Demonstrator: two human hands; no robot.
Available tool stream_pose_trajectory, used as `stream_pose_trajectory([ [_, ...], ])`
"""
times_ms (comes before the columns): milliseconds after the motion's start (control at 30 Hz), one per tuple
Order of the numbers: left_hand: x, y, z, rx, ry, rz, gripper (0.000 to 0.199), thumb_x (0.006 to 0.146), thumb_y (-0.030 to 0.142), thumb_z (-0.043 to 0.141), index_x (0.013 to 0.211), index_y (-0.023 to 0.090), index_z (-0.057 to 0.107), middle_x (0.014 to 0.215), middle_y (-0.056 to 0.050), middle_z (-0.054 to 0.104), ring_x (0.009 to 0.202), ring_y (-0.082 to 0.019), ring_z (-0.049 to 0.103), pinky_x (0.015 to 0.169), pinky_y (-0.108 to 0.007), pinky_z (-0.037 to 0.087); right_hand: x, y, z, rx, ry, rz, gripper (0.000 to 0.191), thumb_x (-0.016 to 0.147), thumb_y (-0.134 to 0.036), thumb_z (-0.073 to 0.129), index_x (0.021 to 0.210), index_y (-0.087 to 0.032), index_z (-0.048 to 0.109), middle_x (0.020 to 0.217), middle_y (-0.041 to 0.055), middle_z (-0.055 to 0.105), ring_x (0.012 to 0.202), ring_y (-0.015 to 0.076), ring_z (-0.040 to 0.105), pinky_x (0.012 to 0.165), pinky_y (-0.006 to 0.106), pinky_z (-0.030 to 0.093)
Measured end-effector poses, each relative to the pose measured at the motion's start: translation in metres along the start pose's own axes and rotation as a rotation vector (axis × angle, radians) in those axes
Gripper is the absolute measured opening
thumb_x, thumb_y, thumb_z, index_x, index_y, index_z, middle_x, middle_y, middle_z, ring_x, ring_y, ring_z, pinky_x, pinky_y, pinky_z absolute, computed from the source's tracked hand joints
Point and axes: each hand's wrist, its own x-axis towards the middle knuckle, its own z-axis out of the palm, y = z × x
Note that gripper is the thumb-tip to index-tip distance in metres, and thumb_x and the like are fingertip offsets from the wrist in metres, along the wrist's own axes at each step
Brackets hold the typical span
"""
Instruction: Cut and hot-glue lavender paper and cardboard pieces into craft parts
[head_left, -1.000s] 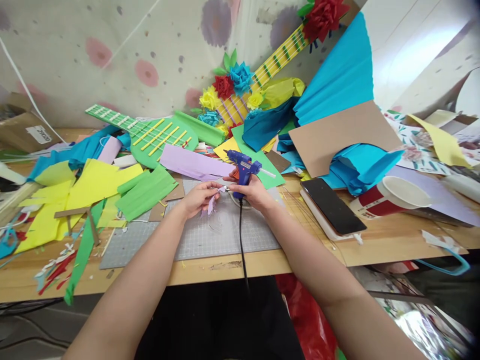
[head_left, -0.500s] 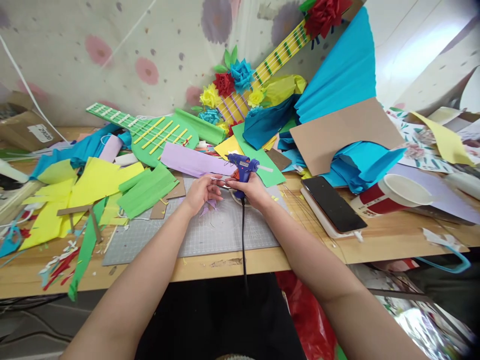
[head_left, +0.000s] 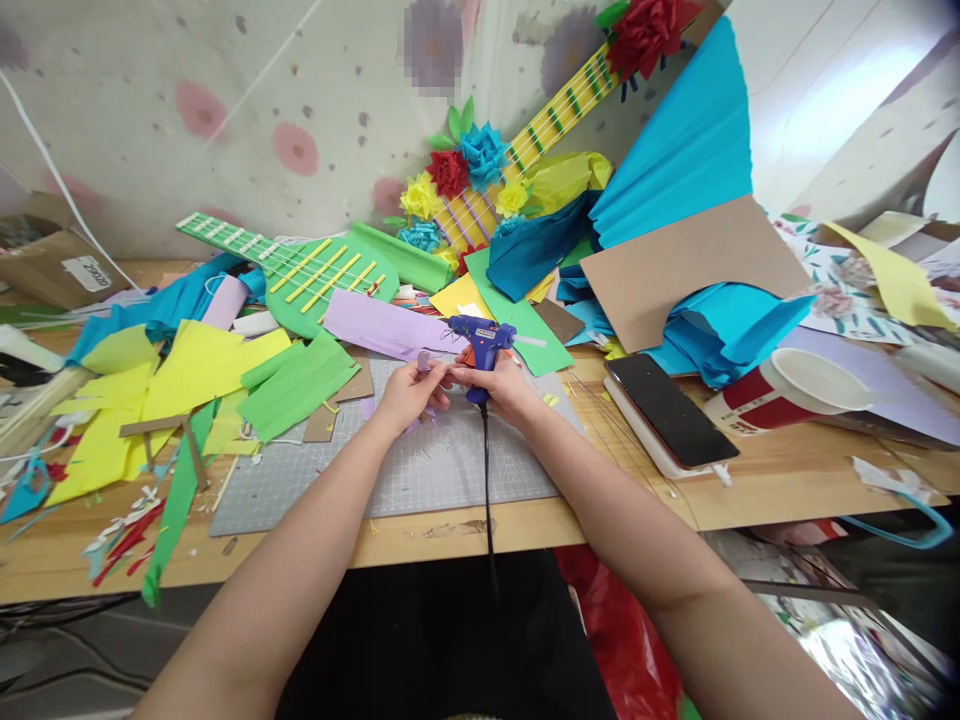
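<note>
My left hand [head_left: 409, 398] is pinched on a small purple paper piece [head_left: 424, 362] above the grey cutting mat [head_left: 442, 470]. Touching it at the fingertips, my right hand [head_left: 506, 385] has its fingers closed, and a blue glue gun [head_left: 484, 345] stands upright against or within this grip; a black cord hangs from the gun. Whether the right hand holds the gun or the small paper is hard to make out. Behind both hands lies a wide purple paper strip [head_left: 382, 325].
Green guitar shape [head_left: 322, 280] and flowered yellow guitar [head_left: 469, 215] stand at the back. Yellow paper [head_left: 180, 375] and green paper [head_left: 300, 385] lie left. At right are a phone [head_left: 671, 410], a paper cup [head_left: 780, 390], cardboard [head_left: 682, 260] and blue crepe paper [head_left: 724, 325].
The purple piece now shows above my left fingertips, which have closed and come against my right fingertips. The glue gun has shifted slightly left and down.
</note>
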Motion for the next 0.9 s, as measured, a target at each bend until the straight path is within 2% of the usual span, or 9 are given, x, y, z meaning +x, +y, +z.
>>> stream_pose_trajectory([
  [67, -0.002, 0.001, 0.001, -0.033, 0.001, -0.02, 0.035, 0.069, 0.043, 0.067, 0.081, 0.012, 0.058, 0.06, 0.002, 0.057, 0.043, -0.007, 0.054, 0.045, -0.022, 0.051, -0.001, -0.001, 0.0, -0.027, 0.007, -0.012, 0.044, 0.047, -0.034, 0.081, 0.076, -0.017, 0.053, 0.07, -0.0024, 0.056, 0.067, 0.0111, 0.055, 0.065, 0.026, 0.042],
  [200, -0.003, 0.003, 0.003, -0.056, 0.013, -0.045, 0.029, 0.069, 0.035, 0.068, 0.084, 0.012, 0.058, 0.063, 0.002, 0.058, 0.047, -0.007, 0.056, 0.048, -0.023, 0.053, 0.0, 0.0, -0.001, -0.034, 0.021, -0.018, 0.044, 0.047, -0.035, 0.08, 0.076, -0.017, 0.052, 0.07, -0.0023, 0.056, 0.067, 0.0122, 0.056, 0.066, 0.027, 0.042],
  [500, 0.001, -0.005, -0.003, 0.059, -0.013, 0.03, 0.026, 0.068, 0.024, 0.068, 0.088, 0.013, 0.057, 0.07, 0.0, 0.062, 0.046, -0.007, 0.057, 0.044, -0.017, 0.047, 0.002, 0.004, -0.003, 0.002, 0.061, -0.02, 0.045, 0.047, -0.034, 0.08, 0.077, -0.018, 0.05, 0.07, -0.0015, 0.059, 0.067, 0.0134, 0.058, 0.069, 0.029, 0.045],
  [700, 0.008, -0.014, -0.012, 0.066, 0.01, 0.07, 0.024, 0.067, 0.028, 0.068, 0.085, 0.015, 0.059, 0.074, -0.002, 0.064, 0.053, -0.011, 0.061, 0.052, -0.024, 0.051, 0.003, 0.004, -0.004, 0.092, 0.053, 0.013, 0.045, 0.046, -0.032, 0.081, 0.076, -0.018, 0.05, 0.072, -0.0015, 0.06, 0.07, 0.0128, 0.06, 0.075, 0.031, 0.049],
  [800, 0.009, -0.017, -0.017, 0.15, 0.01, 0.118, 0.022, 0.069, 0.03, 0.065, 0.085, 0.016, 0.062, 0.073, -0.002, 0.065, 0.059, -0.014, 0.064, 0.056, -0.026, 0.052, 0.003, 0.003, -0.003, 0.139, 0.031, 0.029, 0.044, 0.045, -0.031, 0.082, 0.074, -0.018, 0.051, 0.071, -0.0021, 0.059, 0.072, 0.0129, 0.061, 0.076, 0.031, 0.051],
  [900, 0.007, -0.013, -0.023, 0.328, 0.063, 0.168, 0.015, 0.073, 0.026, 0.059, 0.085, 0.018, 0.063, 0.075, -0.002, 0.067, 0.062, -0.016, 0.066, 0.06, -0.027, 0.05, 0.003, -0.002, -0.009, 0.119, 0.082, 0.103, 0.046, 0.043, -0.031, 0.083, 0.075, -0.019, 0.052, 0.073, -0.0017, 0.059, 0.072, 0.0133, 0.061, 0.065, 0.028, 0.052],
])
